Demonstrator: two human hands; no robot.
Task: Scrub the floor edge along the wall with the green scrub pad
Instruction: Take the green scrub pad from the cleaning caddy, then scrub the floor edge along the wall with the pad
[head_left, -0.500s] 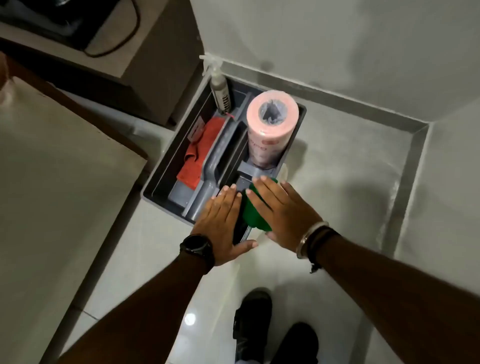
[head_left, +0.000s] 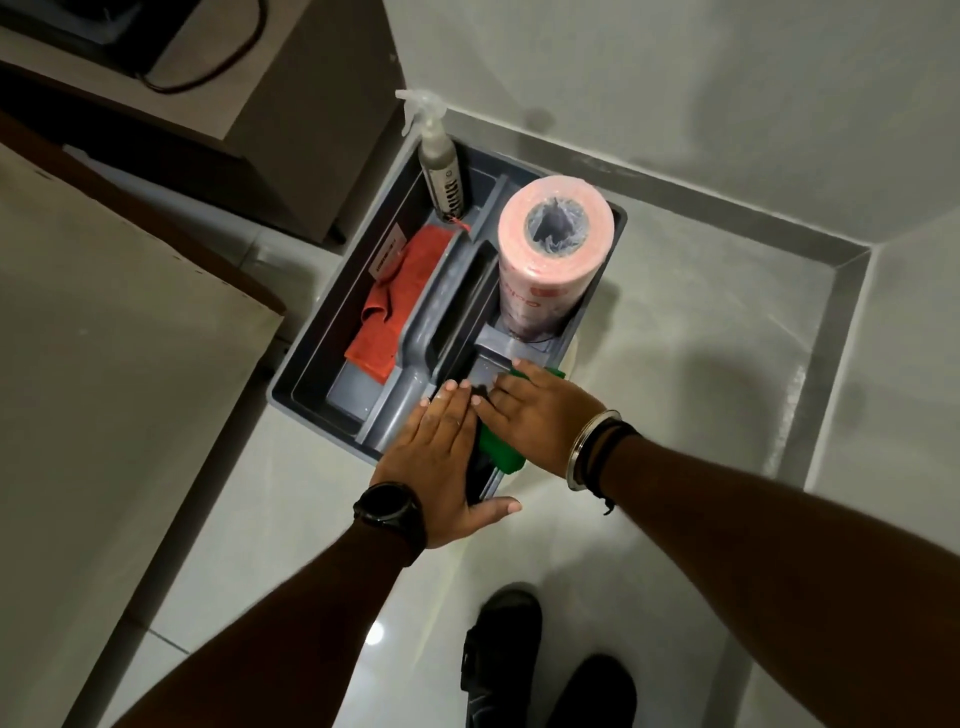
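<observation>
The green scrub pad (head_left: 500, 450) lies in the near right compartment of a grey cleaning caddy (head_left: 306, 364) on the floor. My right hand (head_left: 540, 415) lies flat over the pad, fingers curled on it, so only its near end and a far corner show. Beside it, my left hand (head_left: 441, 457) rests flat on the caddy's near rim with the thumb stretched out and nothing in it. The grey floor edge (head_left: 675, 189) runs along the far wall and turns down the right wall at the corner.
The caddy also holds a spray bottle (head_left: 441, 166), an orange cloth (head_left: 395, 306) and an upright pink wipe roll (head_left: 553, 244). A dark cabinet (head_left: 291, 124) stands at the back left, a light panel (head_left: 104, 389) to the left. My shoes (head_left: 498, 660) are on glossy tiles below.
My right hand has slid a little left and forward over the green pad, covering more of it. My left hand has stayed on the caddy's rim.
</observation>
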